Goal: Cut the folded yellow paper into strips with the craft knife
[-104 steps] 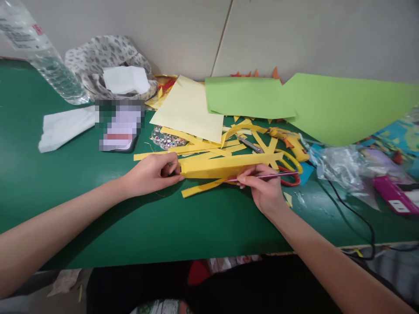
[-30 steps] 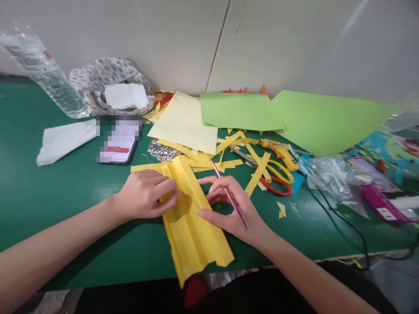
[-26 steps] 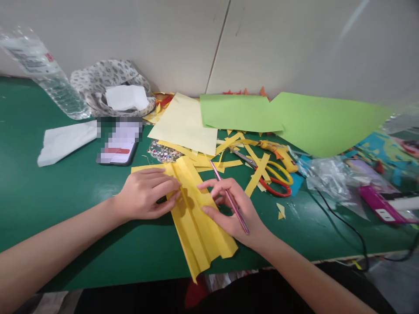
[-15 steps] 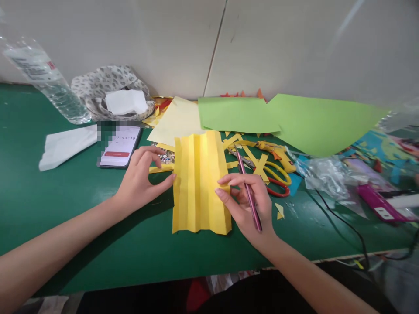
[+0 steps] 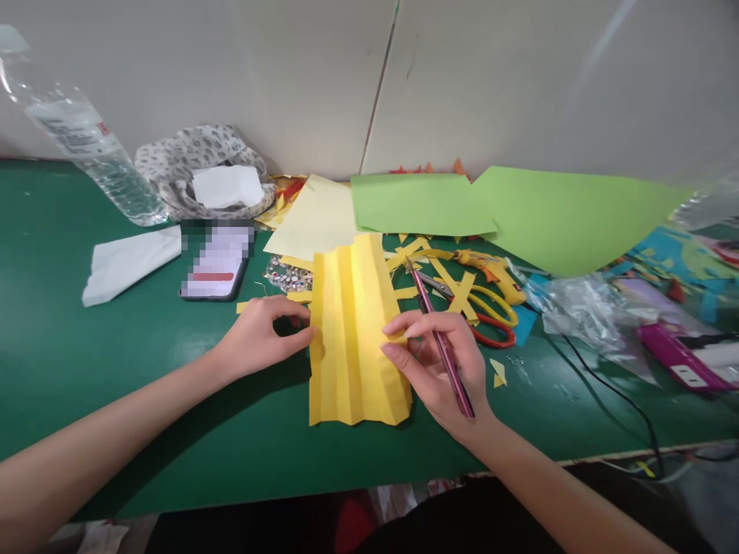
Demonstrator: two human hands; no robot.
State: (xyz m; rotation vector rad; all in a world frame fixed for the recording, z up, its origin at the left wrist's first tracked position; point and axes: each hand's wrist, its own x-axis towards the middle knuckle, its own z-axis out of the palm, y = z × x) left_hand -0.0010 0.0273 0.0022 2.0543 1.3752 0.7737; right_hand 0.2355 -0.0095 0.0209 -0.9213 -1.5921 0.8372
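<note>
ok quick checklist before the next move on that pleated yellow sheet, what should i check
1. Left hand on the pleated yellow sheet: fingertips at its left edge. Ok.
2. Right hand on the sheet: thumb and forefinger pinch the right edge. Ok.
3. Pencil tucked in the right hand, tip pointing away from the sheet. Ok.
4. Sheet lies wholly on the green table, near edge short of the table rim. Ok.
5. Far end of the sheet overlaps loose yellow strips and the pale yellow paper. Not ok.
6. Scissors lie apart from both hands. Ok.
</note>
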